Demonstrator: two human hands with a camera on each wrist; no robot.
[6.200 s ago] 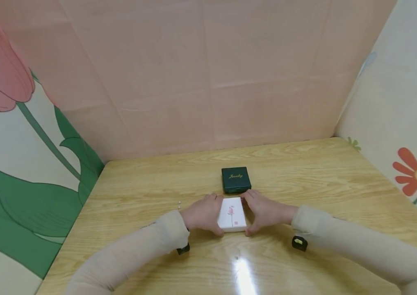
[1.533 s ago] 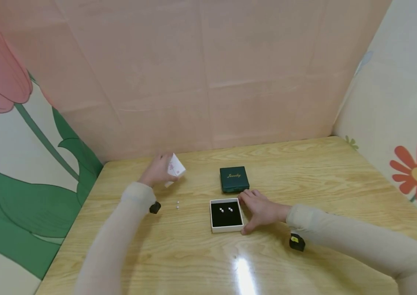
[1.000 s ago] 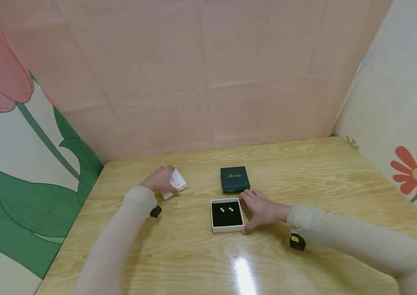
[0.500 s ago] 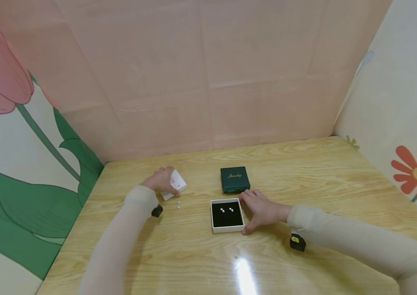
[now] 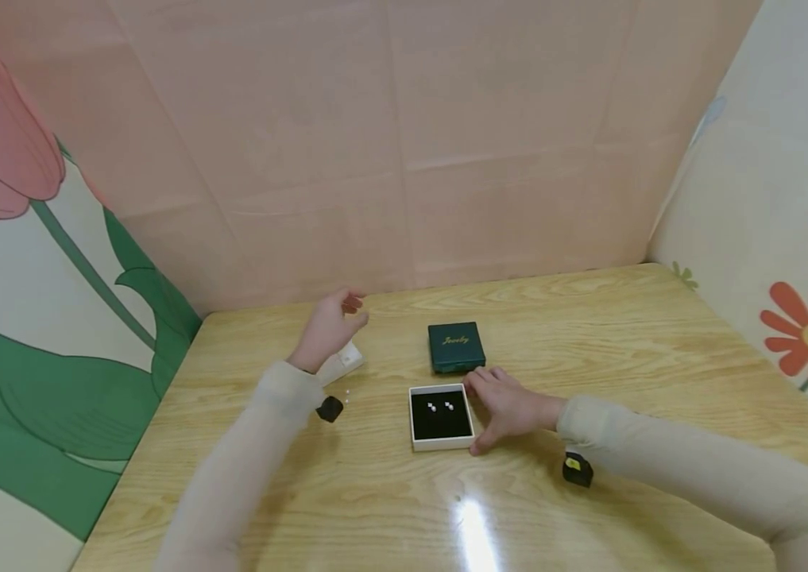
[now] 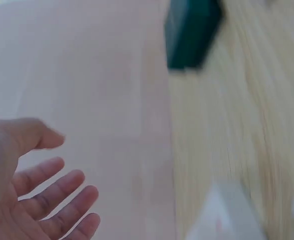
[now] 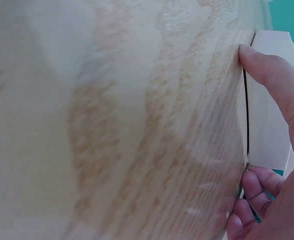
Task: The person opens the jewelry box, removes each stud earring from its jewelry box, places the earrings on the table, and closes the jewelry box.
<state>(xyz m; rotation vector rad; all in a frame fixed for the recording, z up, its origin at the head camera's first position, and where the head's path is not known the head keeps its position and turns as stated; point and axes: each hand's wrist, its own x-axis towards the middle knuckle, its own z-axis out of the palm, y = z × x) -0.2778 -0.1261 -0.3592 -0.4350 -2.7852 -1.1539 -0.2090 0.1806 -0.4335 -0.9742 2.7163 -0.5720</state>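
Note:
My left hand (image 5: 332, 327) is raised over the white flower-printed lid (image 5: 345, 364), fingers loosely bent and holding nothing. In the left wrist view the lid (image 6: 224, 217) lies apart from the fingers (image 6: 61, 195). My right hand (image 5: 509, 407) grips the white jewelry box base (image 5: 442, 446) from its right side, thumb at the near corner and fingertips at the far one. The box wall (image 7: 268, 110) shows between thumb and fingers in the right wrist view. On the black lining inside sit two small earrings (image 5: 432, 407), pearly white.
A dark green box (image 5: 457, 343) with gold lettering stands just behind the white base, close to the right fingertips. Two tiny white bead-like pieces (image 5: 347, 396) lie on the wooden table (image 5: 375, 492) between the lid and the base. A pink sheet (image 5: 404, 175) hangs behind.
Both hands were on the closed white box; the left carried its lid leftward and put it down. It has now let go and risen away. The right hand stays on the base.

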